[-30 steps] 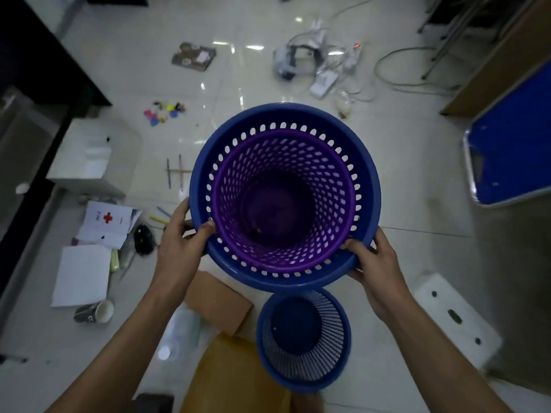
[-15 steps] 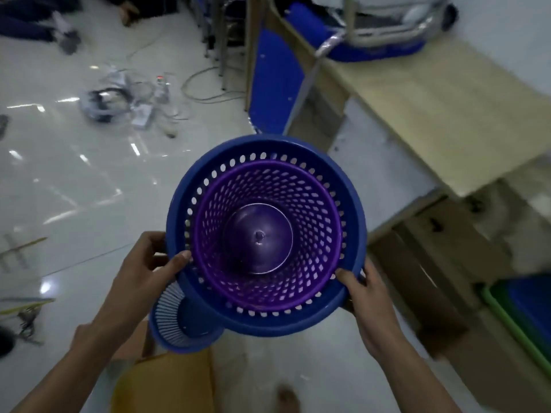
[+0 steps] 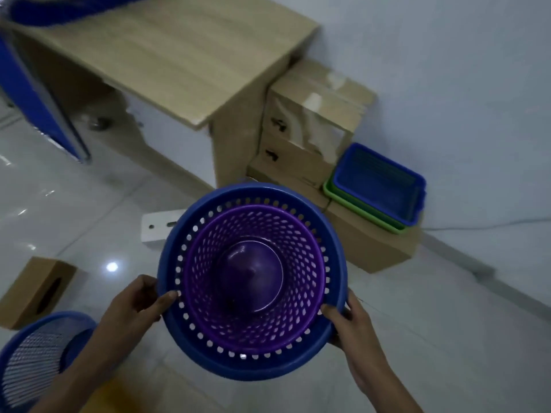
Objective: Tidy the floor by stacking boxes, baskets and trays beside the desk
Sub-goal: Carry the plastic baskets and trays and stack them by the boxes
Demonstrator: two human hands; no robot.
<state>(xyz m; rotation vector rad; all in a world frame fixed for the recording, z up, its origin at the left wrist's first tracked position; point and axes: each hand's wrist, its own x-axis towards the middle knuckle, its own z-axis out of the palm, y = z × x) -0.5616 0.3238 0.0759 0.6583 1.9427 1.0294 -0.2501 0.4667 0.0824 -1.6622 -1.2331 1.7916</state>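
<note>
I hold a round blue basket (image 3: pixel 190 347) with a purple perforated basket (image 3: pixel 253 281) nested inside it, raised in front of me. My left hand (image 3: pixel 134 305) grips the blue rim at its left, thumb over the edge. My right hand (image 3: pixel 348 320) grips the rim at its lower right. Beyond the baskets stands the wooden desk (image 3: pixel 179 55). Beside it are stacked cardboard boxes (image 3: pixel 301 126), and a blue tray (image 3: pixel 378 183) nested in a green tray (image 3: pixel 357 204) sits on a low cardboard box (image 3: pixel 372 245).
A second blue slatted basket (image 3: pixel 35 359) stands on the floor at lower left. A small cardboard box (image 3: pixel 32 290) lies left of me, and a white box (image 3: pixel 155 228) peeks out behind the held baskets. A blue chair (image 3: pixel 26 93) is at far left; a white wall runs right.
My view has swung right from the cluttered floor to the desk corner with its boxes and trays. Both hands keep the same grip on the nested baskets.
</note>
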